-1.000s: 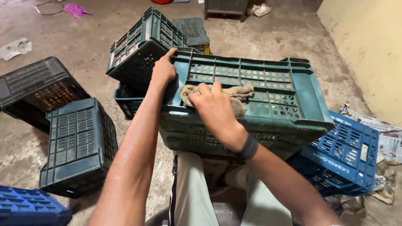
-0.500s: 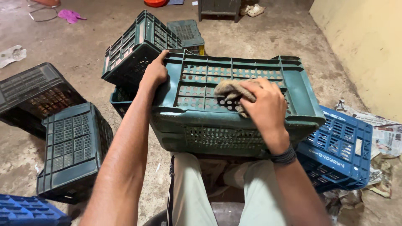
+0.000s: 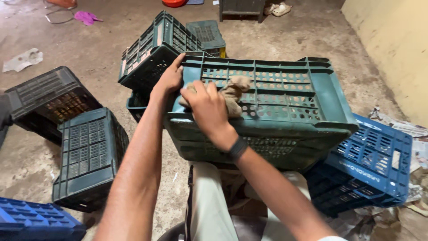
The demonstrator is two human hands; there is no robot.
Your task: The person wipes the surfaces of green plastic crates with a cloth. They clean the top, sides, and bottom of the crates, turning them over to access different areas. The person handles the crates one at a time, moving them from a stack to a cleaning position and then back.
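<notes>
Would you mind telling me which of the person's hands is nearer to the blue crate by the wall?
Right. The right hand presses a rag on the green crate, nearer the blue crate; the left hand grips its far-left corner.

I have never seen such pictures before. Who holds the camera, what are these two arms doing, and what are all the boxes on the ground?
The camera sits on a person's head and looks down, so both arms are that person's own. The left hand grips the far left corner of a green plastic crate resting over the knees. The right hand presses a brownish rag onto the crate's perforated surface. On the concrete floor lie other crates: dark ones to the left and a blue crate to the right, with newspaper beside it.
</notes>
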